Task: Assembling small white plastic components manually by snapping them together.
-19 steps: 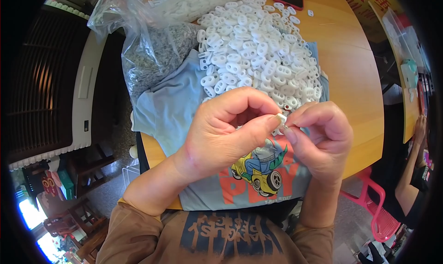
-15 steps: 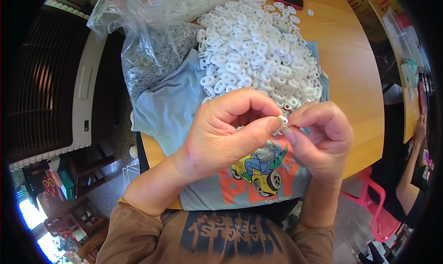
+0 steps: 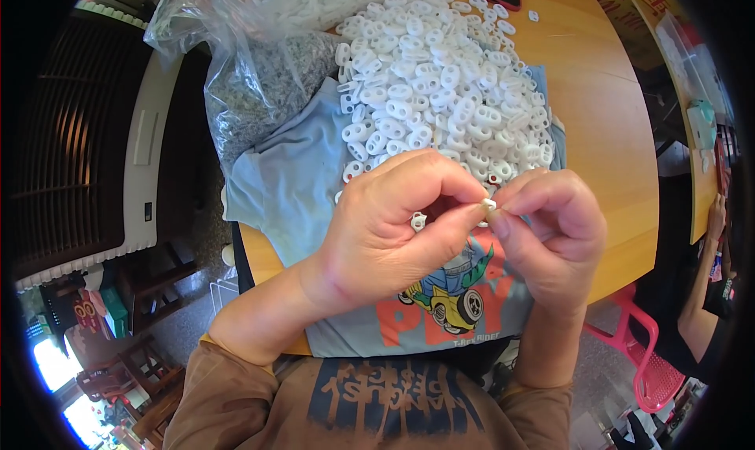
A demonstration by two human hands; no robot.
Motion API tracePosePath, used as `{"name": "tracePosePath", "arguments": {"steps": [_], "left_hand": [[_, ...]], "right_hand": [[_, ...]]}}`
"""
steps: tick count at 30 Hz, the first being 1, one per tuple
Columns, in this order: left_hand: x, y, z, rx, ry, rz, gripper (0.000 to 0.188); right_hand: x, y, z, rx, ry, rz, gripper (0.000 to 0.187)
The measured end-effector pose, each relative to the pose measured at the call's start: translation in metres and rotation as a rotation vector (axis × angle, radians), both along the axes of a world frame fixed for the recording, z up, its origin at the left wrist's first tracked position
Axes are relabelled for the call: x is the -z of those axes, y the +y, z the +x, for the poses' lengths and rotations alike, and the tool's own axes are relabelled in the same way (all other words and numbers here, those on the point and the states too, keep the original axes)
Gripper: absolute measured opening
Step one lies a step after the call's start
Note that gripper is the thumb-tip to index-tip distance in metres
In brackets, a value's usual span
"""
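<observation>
Grey floor (image 3: pixel 187 326) shows lower left and lower right. My table (image 3: pixel 609 127), smooth light wood with a curved edge, fills upper centre to right. Dark slatted unit (image 3: pixel 67 143) in a pale frame, left edge. Second wood top (image 3: pixel 683 147), far right. Pink chair (image 3: pixel 661 379), lower right. Grey-blue shirt (image 3: pixel 283 167) lies spread mid-frame, creased at left. Clear bag (image 3: pixel 267 80) of grey bits, upper left of centre. White two-hole pieces (image 3: pixel 432 80) heaped upper centre, on the shirt. Another person's arm (image 3: pixel 700 293), right edge. My left hand (image 3: pixel 385 226), centre: thumb and forefinger clamped on a small white piece (image 3: pixel 489 204), right of centre, just below the heap. My right hand (image 3: pixel 554 230): thumb and forefinger together beside it; can't tell what's between them.
</observation>
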State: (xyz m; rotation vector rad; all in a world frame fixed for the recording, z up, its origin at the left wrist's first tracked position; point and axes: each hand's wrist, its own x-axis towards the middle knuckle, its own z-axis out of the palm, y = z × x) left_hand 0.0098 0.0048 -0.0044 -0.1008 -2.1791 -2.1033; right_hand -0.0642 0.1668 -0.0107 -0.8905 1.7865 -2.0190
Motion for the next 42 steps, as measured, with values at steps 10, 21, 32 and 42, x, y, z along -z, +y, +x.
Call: {"name": "tracePosePath", "arguments": {"steps": [10,21,32,42], "left_hand": [[-0.006,0.012,0.000,-0.077,-0.263,0.542,0.010],[-0.001,0.009,-0.003,-0.090,-0.321,0.663,0.012],[0.000,0.010,0.000,-0.101,-0.369,0.635,0.010],[-0.001,0.012,-0.001,-0.084,-0.322,0.522,0.009]], "right_hand": [[-0.005,-0.002,0.002,0.048,-0.077,-0.034,0.019],[-0.009,-0.004,0.000,0.030,-0.169,-0.004,0.015],[-0.005,-0.004,0.001,0.080,-0.063,0.170,0.008],[-0.015,-0.003,-0.001,0.057,-0.089,0.241,0.009]]}}
